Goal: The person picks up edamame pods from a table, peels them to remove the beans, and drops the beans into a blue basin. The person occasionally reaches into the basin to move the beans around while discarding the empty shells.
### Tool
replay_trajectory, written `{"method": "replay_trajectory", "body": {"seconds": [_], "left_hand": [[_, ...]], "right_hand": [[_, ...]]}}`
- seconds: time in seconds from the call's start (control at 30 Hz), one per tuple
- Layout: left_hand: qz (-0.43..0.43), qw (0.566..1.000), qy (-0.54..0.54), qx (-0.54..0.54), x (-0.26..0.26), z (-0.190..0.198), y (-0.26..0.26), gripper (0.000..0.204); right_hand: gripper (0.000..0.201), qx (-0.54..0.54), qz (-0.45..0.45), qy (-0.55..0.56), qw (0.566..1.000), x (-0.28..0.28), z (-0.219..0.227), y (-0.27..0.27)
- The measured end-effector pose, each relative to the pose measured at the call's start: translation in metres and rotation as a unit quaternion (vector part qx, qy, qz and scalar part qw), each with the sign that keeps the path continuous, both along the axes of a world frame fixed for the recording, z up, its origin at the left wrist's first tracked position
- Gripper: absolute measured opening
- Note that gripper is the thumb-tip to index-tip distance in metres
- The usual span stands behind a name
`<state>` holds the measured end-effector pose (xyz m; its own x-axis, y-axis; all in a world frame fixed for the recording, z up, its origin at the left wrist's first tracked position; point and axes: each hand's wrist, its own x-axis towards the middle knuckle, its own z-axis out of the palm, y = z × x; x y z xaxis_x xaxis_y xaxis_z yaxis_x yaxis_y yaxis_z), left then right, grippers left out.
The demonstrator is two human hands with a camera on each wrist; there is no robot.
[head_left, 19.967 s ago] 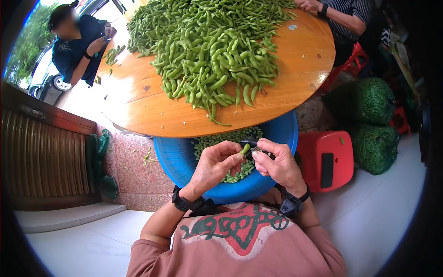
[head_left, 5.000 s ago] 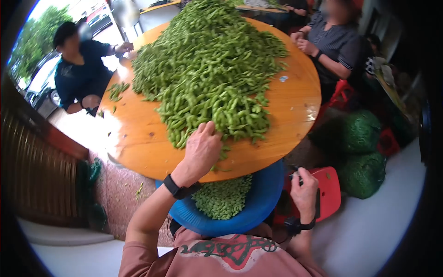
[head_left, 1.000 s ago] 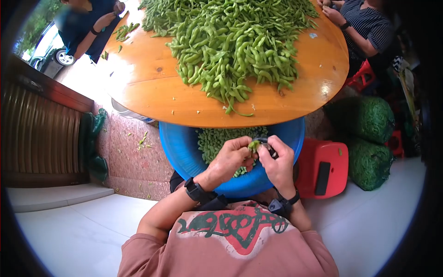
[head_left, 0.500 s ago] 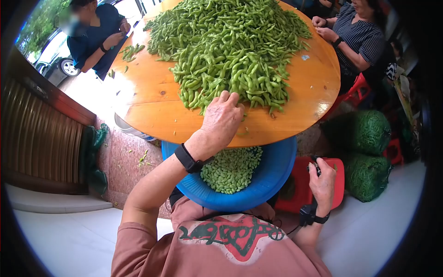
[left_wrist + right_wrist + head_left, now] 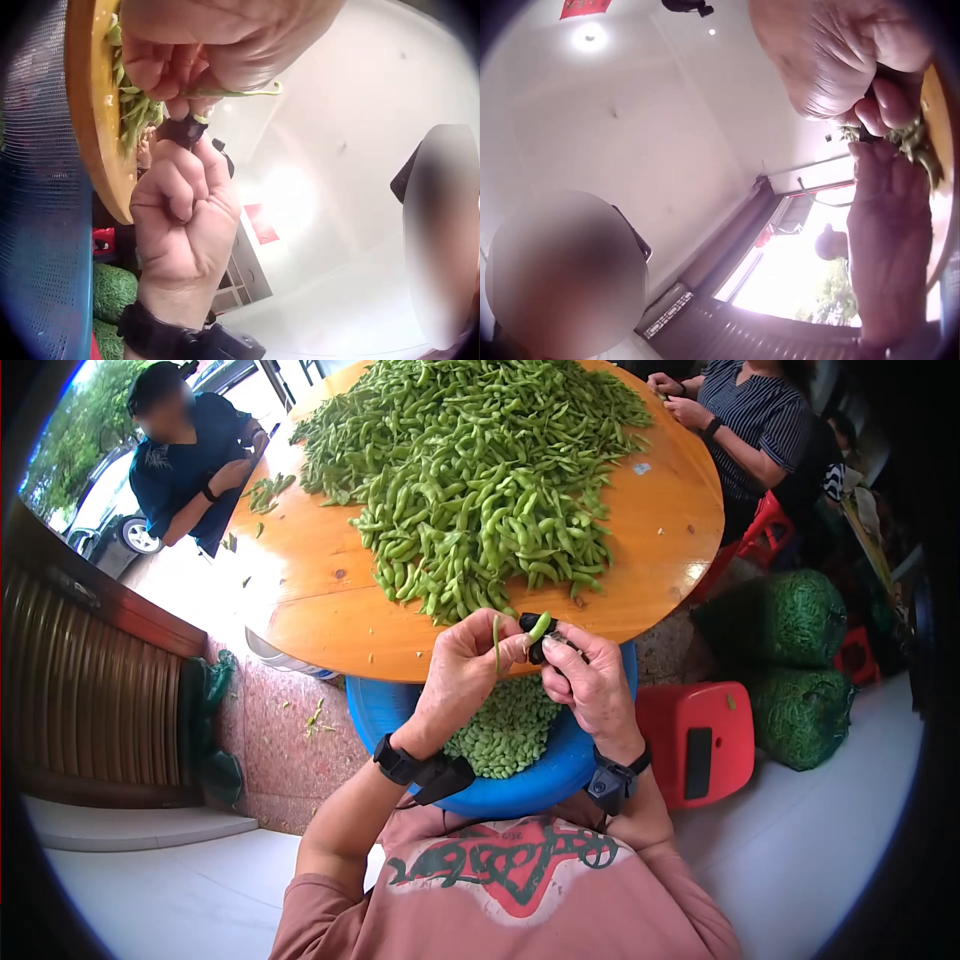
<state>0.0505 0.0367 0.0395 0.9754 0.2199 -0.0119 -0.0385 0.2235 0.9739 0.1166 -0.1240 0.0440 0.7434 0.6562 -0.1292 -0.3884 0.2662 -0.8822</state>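
- Salmon-pink shirt (image 5: 500,900) with red and dark green print, nearest the camera; black wrist units on both forearms.
- Blue basin (image 5: 520,780) just beyond the lap, partly tucked under the table edge, holding trimmed green pods (image 5: 505,725).
- Left hand (image 5: 462,670) raised over the basin, fingers curled together and pinching a green pod (image 5: 538,627) with a thin stalk trailing from it; same pinch visible from the left wrist view (image 5: 196,45).
- Right hand (image 5: 590,680) touching the left, fingers curled and clamped round a small black tool (image 5: 532,640) set against the pod; kind of tool cannot be told. Fist also seen from the left wrist view (image 5: 184,217).
- Red plastic stool (image 5: 698,740) just right of the basin, on a pale floor.
- Round wooden table (image 5: 300,600) directly behind the hands, bearing a large heap of untrimmed pods (image 5: 470,480).
- Green mesh sacks (image 5: 800,650), full, stacked beyond the stool.
- Person in dark blue top (image 5: 185,460) seated at the far left of the table.
- Person in striped top (image 5: 745,420) seated at the far right, hands at the table edge.
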Motion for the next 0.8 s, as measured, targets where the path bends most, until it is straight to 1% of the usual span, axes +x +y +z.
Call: {"method": "replay_trajectory", "body": {"seconds": [0.03, 0.07, 0.13, 0.17, 0.2, 0.27, 0.3, 0.33, 0.4, 0.43, 0.47, 0.5, 0.53, 0.57, 0.6, 0.63, 0.67, 0.7, 0.73, 0.77, 0.8], "left_hand": [[0.017, 0.999, 0.002, 0.03, -0.002, -0.004, -0.001, 0.011], [0.016, 0.999, 0.003, 0.028, -0.004, -0.009, -0.005, 0.011], [0.072, 0.995, -0.049, 0.042, -0.006, -0.022, -0.014, 0.011], [0.087, 0.992, -0.051, 0.072, -0.008, -0.024, -0.017, 0.01], [0.085, 0.993, -0.05, 0.071, -0.01, -0.025, -0.019, 0.01], [0.11, 0.96, -0.056, 0.251, -0.015, -0.02, -0.023, 0.01], [0.118, 0.949, -0.071, 0.282, -0.015, -0.019, -0.024, 0.009], [0.117, 0.95, -0.07, 0.282, -0.016, -0.018, -0.025, 0.009], [0.113, 0.943, -0.106, 0.294, -0.018, -0.017, -0.027, 0.013], [0.112, 0.943, -0.105, 0.294, -0.02, -0.018, -0.025, 0.013], [0.038, 0.996, -0.069, 0.05, -0.022, -0.02, -0.021, 0.018], [-0.039, 0.979, -0.028, -0.196, -0.024, -0.022, -0.019, 0.022], [-0.04, 0.979, -0.027, -0.196, -0.026, -0.025, -0.021, 0.022], [-0.095, 0.946, -0.018, -0.308, -0.029, -0.028, -0.022, 0.026], [-0.148, 0.898, -0.01, -0.415, -0.03, -0.032, -0.023, 0.029], [-0.175, 0.902, -0.011, -0.394, -0.031, -0.034, -0.018, 0.029], [-0.174, 0.902, -0.01, -0.395, -0.032, -0.03, -0.019, 0.029], [-0.141, 0.948, 0.007, -0.287, -0.033, -0.021, -0.021, 0.024], [-0.105, 0.979, 0.025, -0.175, -0.034, -0.016, -0.022, 0.019], [-0.116, 0.987, 0.023, -0.104, -0.033, -0.022, -0.017, 0.025], [-0.114, 0.988, 0.024, -0.105, -0.034, -0.025, -0.016, 0.025]], "right_hand": [[0.022, -0.002, 0.0, 0.001, 1.0, -0.001, -0.002, -0.001], [0.023, -0.004, 0.009, -0.005, 1.0, -0.003, -0.005, -0.004], [0.023, -0.007, 0.017, -0.01, 1.0, -0.006, -0.009, -0.008], [0.023, -0.013, 0.014, -0.01, 1.0, -0.007, -0.01, -0.01], [0.022, -0.018, 0.011, -0.009, 1.0, -0.009, -0.012, -0.011], [0.021, -0.03, 0.0, -0.011, 0.999, -0.013, -0.008, -0.011], [0.019, -0.041, -0.01, -0.014, 0.999, -0.014, -0.007, -0.012], [0.019, -0.042, -0.011, -0.012, 0.999, -0.015, -0.008, -0.012], [0.016, -0.035, -0.024, -0.058, 0.997, -0.016, -0.012, -0.013], [0.016, -0.035, -0.024, -0.057, 0.997, -0.015, -0.011, -0.015], [0.015, 0.004, 0.016, -0.005, 1.0, -0.013, -0.01, -0.019], [0.015, 0.044, 0.056, 0.047, 0.996, -0.01, -0.008, -0.022], [0.015, 0.044, 0.055, 0.048, 0.996, -0.009, -0.007, -0.026], [0.014, 0.049, 0.093, 0.071, 0.992, -0.008, -0.005, -0.03], [0.013, 0.053, 0.132, 0.092, 0.985, -0.007, -0.003, -0.032], [0.013, 0.042, 0.136, 0.079, 0.987, -0.009, -0.001, -0.033], [0.013, 0.042, 0.137, 0.08, 0.987, -0.012, 0.001, -0.034], [0.013, -0.024, 0.113, 0.014, 0.993, -0.014, 0.002, -0.036], [0.013, -0.089, 0.089, -0.052, 0.991, -0.017, 0.004, -0.037], [0.01, -0.151, 0.071, -0.078, 0.983, -0.018, 0.008, -0.039], [0.01, -0.151, 0.073, -0.076, 0.983, -0.019, 0.005, -0.038]]}}
